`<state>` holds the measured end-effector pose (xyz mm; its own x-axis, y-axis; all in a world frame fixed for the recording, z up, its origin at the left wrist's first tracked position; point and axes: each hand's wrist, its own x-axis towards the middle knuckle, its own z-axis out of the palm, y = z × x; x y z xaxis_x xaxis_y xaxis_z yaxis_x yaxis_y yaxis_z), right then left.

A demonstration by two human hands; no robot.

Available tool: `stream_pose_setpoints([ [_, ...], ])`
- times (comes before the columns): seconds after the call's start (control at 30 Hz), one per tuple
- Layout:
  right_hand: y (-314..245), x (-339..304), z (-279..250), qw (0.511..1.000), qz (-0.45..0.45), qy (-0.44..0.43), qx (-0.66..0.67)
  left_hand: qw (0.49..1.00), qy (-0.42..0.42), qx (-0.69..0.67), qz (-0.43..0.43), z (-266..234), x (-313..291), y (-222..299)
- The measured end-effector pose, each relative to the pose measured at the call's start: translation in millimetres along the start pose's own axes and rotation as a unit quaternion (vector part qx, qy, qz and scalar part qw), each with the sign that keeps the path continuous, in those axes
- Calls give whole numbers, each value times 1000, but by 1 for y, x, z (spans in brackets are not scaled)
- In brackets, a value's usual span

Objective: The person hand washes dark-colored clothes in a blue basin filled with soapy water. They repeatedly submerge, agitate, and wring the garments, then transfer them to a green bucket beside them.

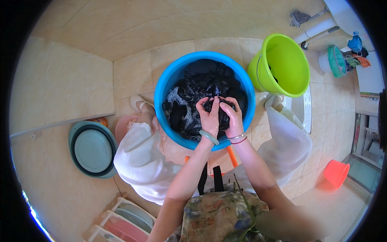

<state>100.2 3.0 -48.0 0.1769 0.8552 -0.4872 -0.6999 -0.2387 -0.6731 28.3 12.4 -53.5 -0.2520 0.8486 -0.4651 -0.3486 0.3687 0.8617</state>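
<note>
A round blue basin [169,76] stands on the tiled floor between my knees, filled with dark wet clothes [205,76] and some suds. My left hand [209,116] and my right hand [233,119] are pressed together over the near side of the basin, both clenched on a bunched piece of the dark cloth [219,107]. A pale green bangle circles my left wrist, and thin bracelets circle my right wrist.
A lime green bucket [282,64] stands right of the basin. A teal basin [92,149] leans at the left, a small orange-red bucket [336,172] sits at the right, and a rack with basins [125,222] is at the lower left. Brushes and a mop lie at the upper right.
</note>
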Motion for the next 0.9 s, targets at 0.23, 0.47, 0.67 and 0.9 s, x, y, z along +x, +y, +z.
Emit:
stream_pose_setpoints([
  [0.23, 2, -7, 6, 991, -97, 6, -88, 968, 22, 207, 143, -20, 4, -15],
  [0.47, -1, 5, -1, 995, -62, -6, -75, 921, -216, -142, -290, -32, -4, 7],
  [0.67, -13, 22, -2, 900, -105, -191, -376, 889, -299, -138, -317, -41, -8, 5],
  [0.9, -44, 37, -12, 900, 119, -372, -193, 854, -328, -158, -373, -39, -2, 9],
])
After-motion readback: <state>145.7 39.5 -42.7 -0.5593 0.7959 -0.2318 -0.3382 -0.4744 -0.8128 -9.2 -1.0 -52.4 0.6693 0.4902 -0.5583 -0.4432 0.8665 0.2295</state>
